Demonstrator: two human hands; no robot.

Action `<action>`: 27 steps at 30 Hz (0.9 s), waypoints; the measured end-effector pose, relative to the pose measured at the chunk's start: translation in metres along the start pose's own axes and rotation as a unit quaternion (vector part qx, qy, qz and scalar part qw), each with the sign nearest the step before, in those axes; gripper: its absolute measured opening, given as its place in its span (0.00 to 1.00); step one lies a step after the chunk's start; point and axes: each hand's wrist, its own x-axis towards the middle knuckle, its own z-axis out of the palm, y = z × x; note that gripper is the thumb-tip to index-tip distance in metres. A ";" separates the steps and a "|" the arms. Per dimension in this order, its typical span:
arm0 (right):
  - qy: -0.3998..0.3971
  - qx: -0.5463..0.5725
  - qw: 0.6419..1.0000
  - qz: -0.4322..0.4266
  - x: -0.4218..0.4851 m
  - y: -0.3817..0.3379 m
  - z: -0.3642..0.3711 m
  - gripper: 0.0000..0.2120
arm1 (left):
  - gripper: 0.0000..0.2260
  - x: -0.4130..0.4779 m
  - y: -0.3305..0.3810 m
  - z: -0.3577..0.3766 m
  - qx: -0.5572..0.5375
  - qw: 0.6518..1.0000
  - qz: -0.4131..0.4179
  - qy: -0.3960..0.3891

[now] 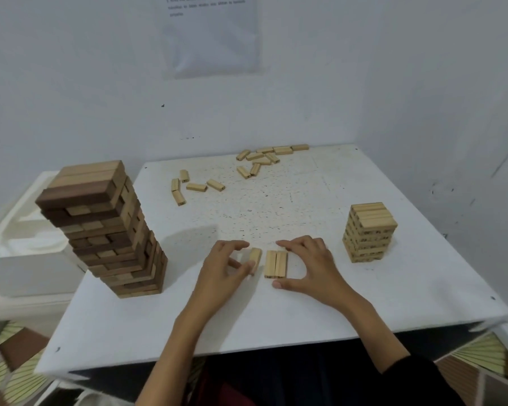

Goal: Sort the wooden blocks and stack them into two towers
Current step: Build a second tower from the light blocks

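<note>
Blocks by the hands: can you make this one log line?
left hand pinches single block | right hand brackets block pair, contact unclear | dark tower left, light tower right | loose blocks behind

Desk (276, 206) middle is bare, open lane toward 12. Tall tower (106, 230) blocks 9 o'clock, short tower (370, 232) blocks 3. Loose blocks (258, 161) litter 11 to 12, by the wall (305, 98).
</note>
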 end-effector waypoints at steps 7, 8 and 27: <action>-0.025 0.012 0.999 0.018 0.006 0.001 -0.010 0.29 | 0.22 0.026 -0.010 -0.026 -0.018 0.986 -0.019 -0.163; -0.031 0.025 0.999 0.019 0.008 0.000 -0.012 0.29 | 0.21 0.027 -0.009 -0.024 -0.017 0.986 -0.016 -0.166; -0.077 0.054 0.996 0.002 0.010 0.009 -0.018 0.27 | 0.24 0.032 -0.007 -0.010 0.051 0.983 0.056 -0.168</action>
